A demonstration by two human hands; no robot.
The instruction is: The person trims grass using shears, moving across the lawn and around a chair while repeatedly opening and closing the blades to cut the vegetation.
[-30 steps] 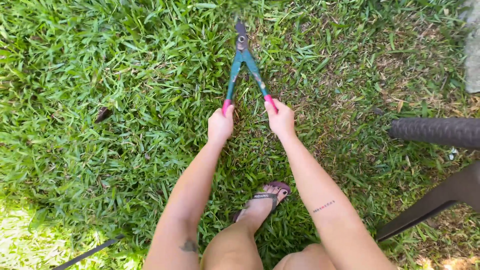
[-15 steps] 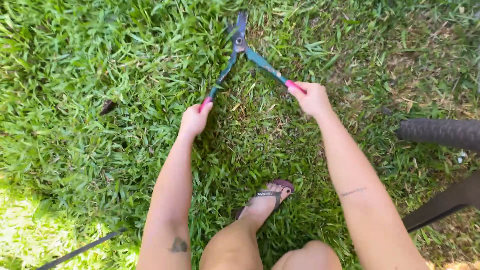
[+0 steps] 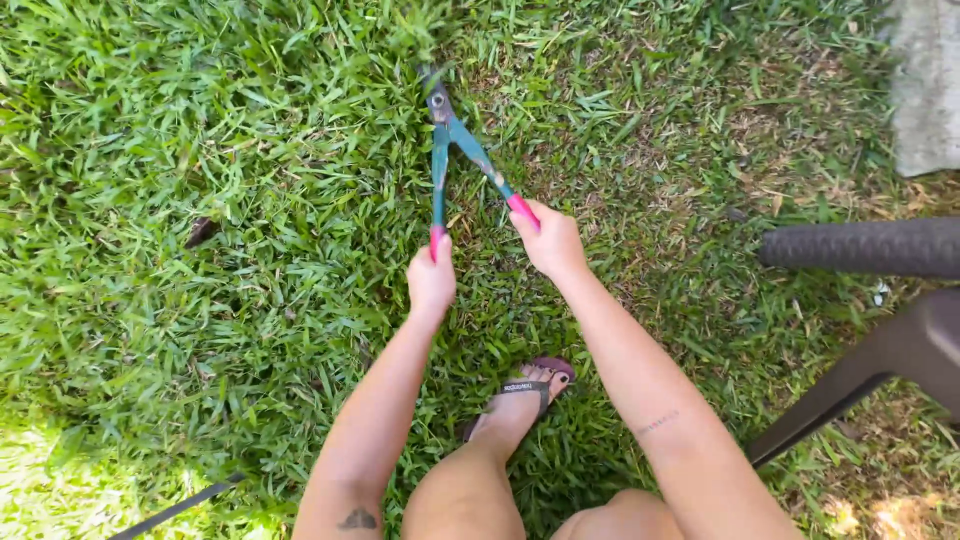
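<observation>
Shears (image 3: 452, 150), one pair, two hands (image 3: 431, 281) (image 3: 552, 240), fingers clenched on handles, grass (image 3: 200, 150)

**Shear handles drawn together again**

Half a second earlier the two handles of the garden shears (image 3: 455, 150) stood spread wide; now they form a narrow V, much as a second ago. The left hand (image 3: 431, 278) has moved right and lower, the right hand (image 3: 551, 240) left and lower — the two now near each other. The blade tips, blurred, point up-left into the grass (image 3: 200, 150). A grey stone slab (image 3: 925, 85) has come into view at upper right.
</observation>
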